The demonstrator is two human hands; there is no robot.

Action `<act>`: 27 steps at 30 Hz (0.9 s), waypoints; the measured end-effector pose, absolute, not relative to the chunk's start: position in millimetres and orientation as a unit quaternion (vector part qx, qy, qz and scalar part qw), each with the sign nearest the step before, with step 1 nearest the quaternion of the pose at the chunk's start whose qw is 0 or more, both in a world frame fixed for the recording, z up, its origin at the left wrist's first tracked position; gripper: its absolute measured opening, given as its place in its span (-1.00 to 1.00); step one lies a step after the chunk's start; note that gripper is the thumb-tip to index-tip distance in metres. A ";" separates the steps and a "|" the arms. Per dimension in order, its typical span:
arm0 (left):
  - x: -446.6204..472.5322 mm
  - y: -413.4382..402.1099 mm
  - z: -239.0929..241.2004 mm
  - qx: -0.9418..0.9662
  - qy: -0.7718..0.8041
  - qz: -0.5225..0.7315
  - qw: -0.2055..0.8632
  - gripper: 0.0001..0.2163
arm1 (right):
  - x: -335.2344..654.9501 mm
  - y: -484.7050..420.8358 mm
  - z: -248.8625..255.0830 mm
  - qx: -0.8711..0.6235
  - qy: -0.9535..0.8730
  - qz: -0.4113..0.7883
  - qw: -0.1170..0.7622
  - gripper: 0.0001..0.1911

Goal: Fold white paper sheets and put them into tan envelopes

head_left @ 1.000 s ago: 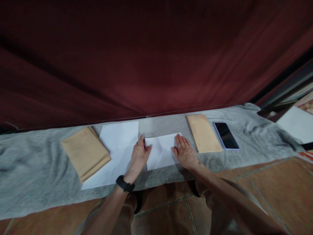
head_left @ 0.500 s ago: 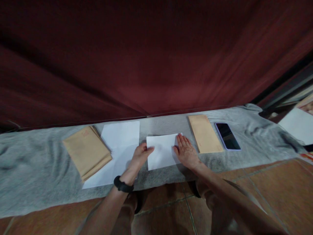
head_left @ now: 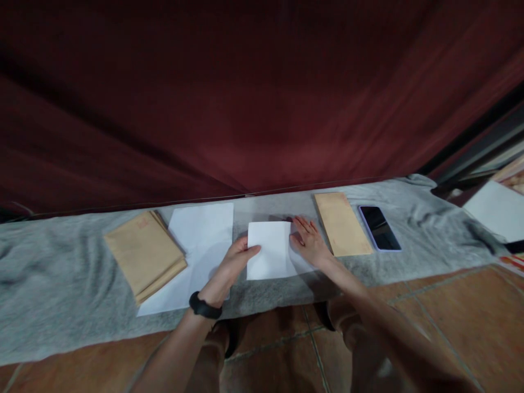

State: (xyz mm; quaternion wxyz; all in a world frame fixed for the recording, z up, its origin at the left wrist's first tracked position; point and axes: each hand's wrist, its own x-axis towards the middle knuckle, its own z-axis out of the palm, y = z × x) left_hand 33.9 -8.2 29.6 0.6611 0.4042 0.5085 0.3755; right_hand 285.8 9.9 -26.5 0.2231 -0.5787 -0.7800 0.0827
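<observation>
Wht ppr [head_left: 267, 251] btwn LH [head_left: 235, 260] & RH [head_left: 311, 245]

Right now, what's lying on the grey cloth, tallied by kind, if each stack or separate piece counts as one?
Brown paper envelopes: 2 (left stack, right piece)
White paper: 2 (flat white sheets, folded white paper)
Black-screened phone with pale purple edge: 1
Total: 5
</observation>
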 end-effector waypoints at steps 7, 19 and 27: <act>27.7 -1.9 41.8 0.406 0.480 0.361 0.689 -0.46 | 289.3 24.5 -0.9 -0.519 -0.715 0.341 0.321 -0.47; 25.3 5.9 38.5 0.407 0.522 0.379 0.646 -0.62 | 295.9 32.1 14.6 -0.467 -0.546 0.641 0.270 -0.55; 19.5 -0.3 36.6 0.426 0.513 0.288 0.687 -0.60 | 313.8 43.6 17.2 -0.524 -0.688 0.436 0.251 -0.79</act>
